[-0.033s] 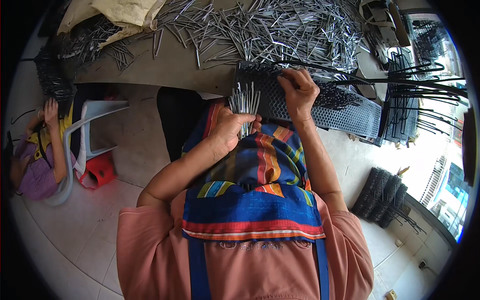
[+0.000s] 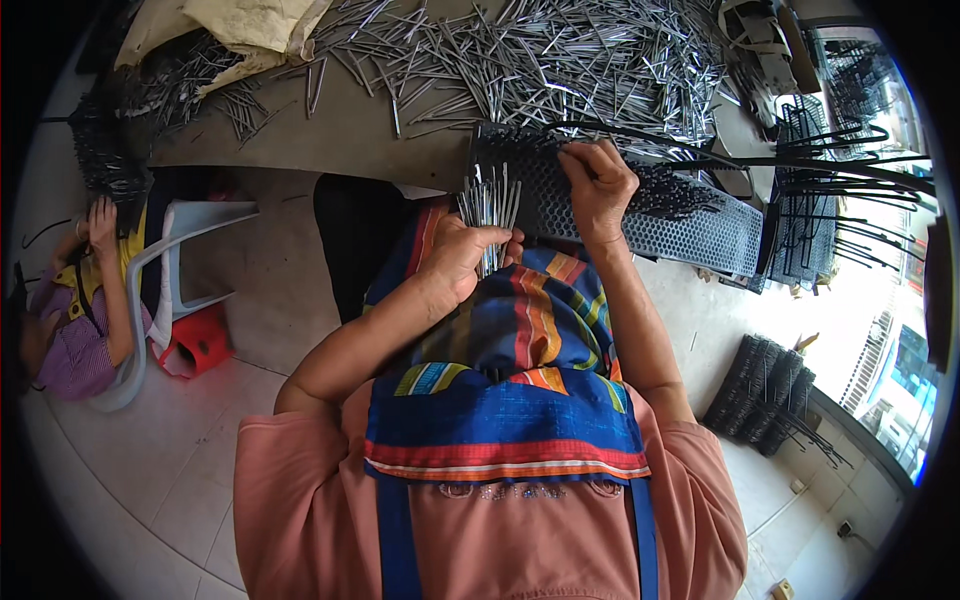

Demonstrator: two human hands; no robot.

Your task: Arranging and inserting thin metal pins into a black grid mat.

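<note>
A bundle of thin silver metal rods point(image 2: 488, 212) stands nearly upright in my left hand point(image 2: 458, 258), with the fingers and thumb wrapped round its lower part. My right hand point(image 2: 602, 185) is over a dark perforated metal rack point(image 2: 690, 235) full of small round holes, its thumb and fingertips pinched together. Whatever sits between those fingertips is too small or hidden to make out. Dark rod ends point(image 2: 665, 190) stick up from the rack to the right of that hand. The rack slants from the table edge down toward the right, above my striped apron point(image 2: 540, 320).
A large heap of loose metal rods point(image 2: 600, 70) covers the table point(image 2: 350, 130). Tan sacking point(image 2: 255, 25) lies at the back left. On the right hang black racks with hooks point(image 2: 805, 220); black bundles point(image 2: 765, 395) rest on the floor. Another person point(image 2: 85, 330) sits far left near a red stool point(image 2: 195, 343).
My right hand's fingertips have shifted very slightly above the rack. Everything else looks the same.
</note>
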